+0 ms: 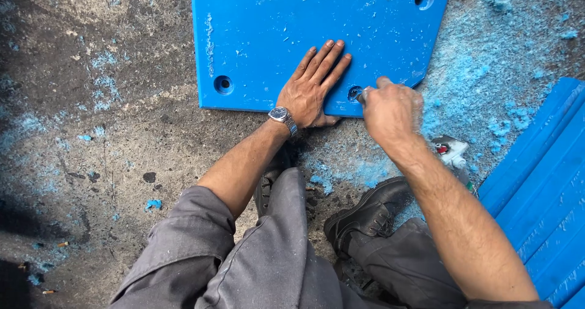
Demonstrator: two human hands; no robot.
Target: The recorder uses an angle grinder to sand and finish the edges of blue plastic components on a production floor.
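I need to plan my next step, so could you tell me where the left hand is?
The left hand lies flat on the blue plastic panel, near its lower edge, just left of the right hand.

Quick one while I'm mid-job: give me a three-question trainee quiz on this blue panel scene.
1. True or false: the left hand lies flat, fingers spread, on the flat blue plastic panel.
2. The right hand grips a small metal tool at which spot? A) a round hole near the panel's lower edge B) the grey concrete floor C) the black boot
3. What covers the floor right of the panel?

Key: 1 true; 2 A; 3 blue plastic shavings.
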